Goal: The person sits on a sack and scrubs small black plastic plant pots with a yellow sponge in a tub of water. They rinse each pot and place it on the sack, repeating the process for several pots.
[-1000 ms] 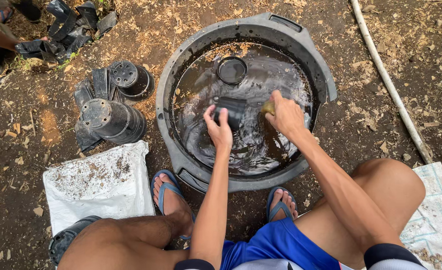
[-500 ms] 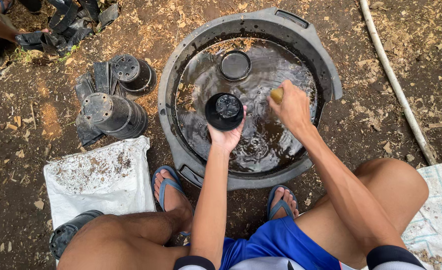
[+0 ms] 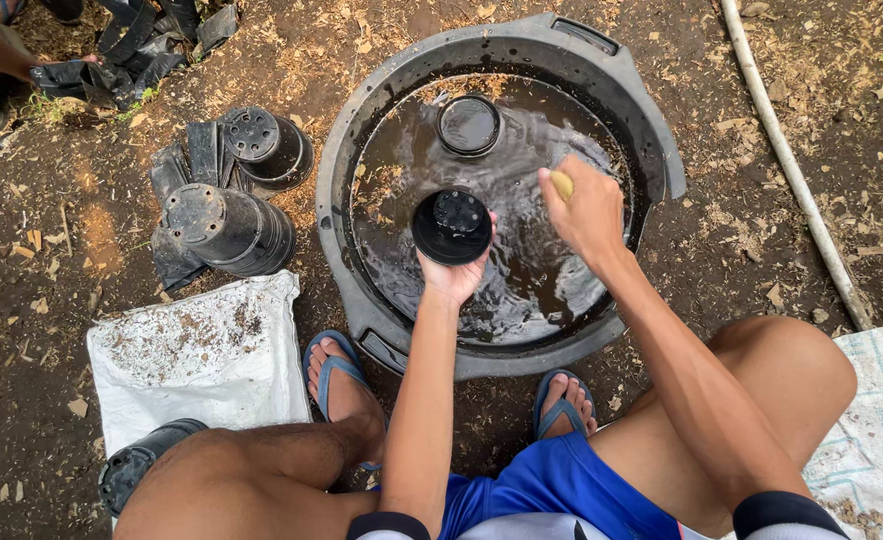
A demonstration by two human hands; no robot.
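**A:** What does the head view show in the hands?

**B:** The left hand [image 3: 453,275] holds a small black plastic pot [image 3: 451,226] up above the water, its mouth turned toward the camera so the holed bottom shows inside. The fingers are curled under the near rim, gripping it. The right hand [image 3: 589,212] hovers just to the right of the pot, fingers closed around a small yellow sponge [image 3: 561,184], only a bit of which peeks out at the top.

**A:** And where is all that?

**B:** Over a big round grey tub [image 3: 651,130] of dark, rippling water standing on the bare soil. A second black pot [image 3: 469,124] floats at the far side of the tub, well apart from the held one.

**A:** Anything around the tub?

**B:** To the left, stacks of black pots [image 3: 229,228] lie on their sides on the ground, with more [image 3: 266,148] just beyond them. Near left lies a white sack [image 3: 201,360] sprinkled with dirt. A pale hose [image 3: 791,165] runs along the ground on the right. The person squats, blue sandals [image 3: 336,375] touching the tub's near edge.
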